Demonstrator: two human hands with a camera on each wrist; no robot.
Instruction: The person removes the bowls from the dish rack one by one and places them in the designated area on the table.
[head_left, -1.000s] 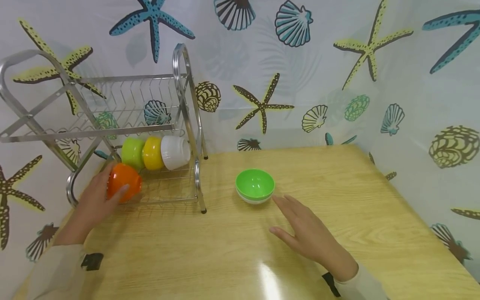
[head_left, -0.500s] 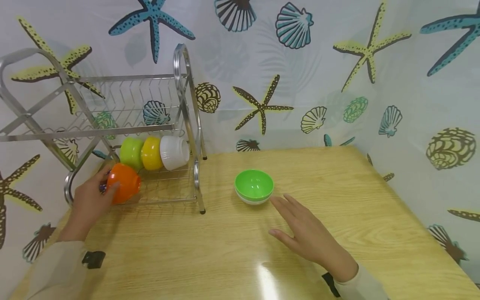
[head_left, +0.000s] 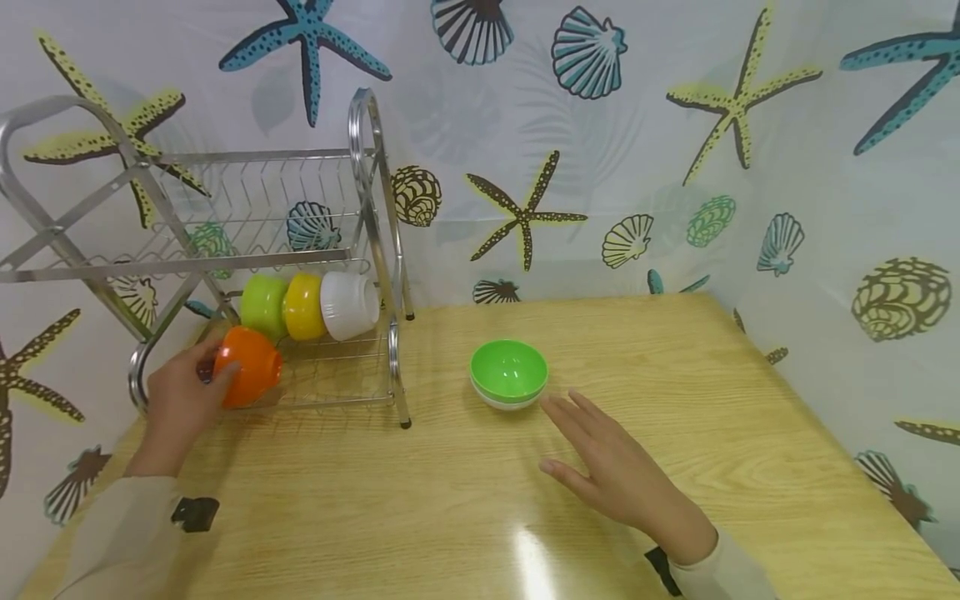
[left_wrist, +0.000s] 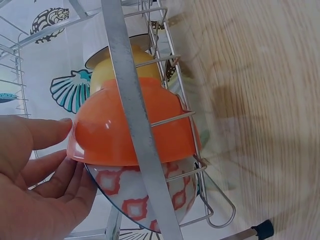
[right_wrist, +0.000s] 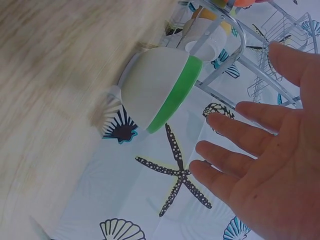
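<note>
An orange bowl (head_left: 247,367) stands on its side at the front left of the rack's lower shelf. My left hand (head_left: 183,396) pinches its rim, thumb on the near side. In the left wrist view, the fingers curl behind that rim, alongside a white bowl with a red pattern (left_wrist: 132,197), nested against the orange one and mostly hidden in the head view. On the table, a bowl with a green inside and white outside (head_left: 509,371) sits upright. My right hand (head_left: 618,467) is held just right of it, fingers extended and holding nothing.
The two-tier metal dish rack (head_left: 373,208) stands at the left of the wooden table (head_left: 420,508). Behind the orange bowl, a green bowl (head_left: 262,306), a yellow bowl (head_left: 303,307) and a white bowl (head_left: 349,306) lie sideways in a row. A patterned curtain (head_left: 585,167) surrounds the table.
My left hand has drawn slightly left and its fingers have shifted on the orange bowl, uncovering a bit of the patterned bowl behind. The right hand has stayed in place.
</note>
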